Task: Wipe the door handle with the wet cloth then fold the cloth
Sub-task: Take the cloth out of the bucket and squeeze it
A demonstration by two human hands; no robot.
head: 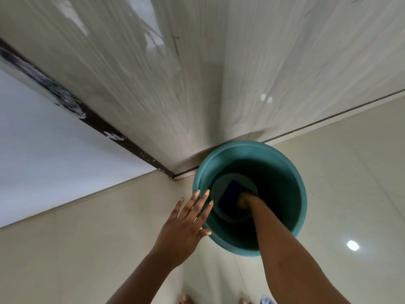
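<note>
- Teal bucket [285, 163] stands on the tiled floor [87, 249], its far rim at the foot of the pale door [175, 73].
- Right hand [244, 200] reaches deep into the bucket, touching a dark blue cloth [230, 194] at the bottom; fingers hidden in the dim, grip cannot be told.
- Left hand [186, 224] spread wide, fingertips on the bucket's near-left rim, holding nothing.
- Cloth lies just left of the right hand.
</note>
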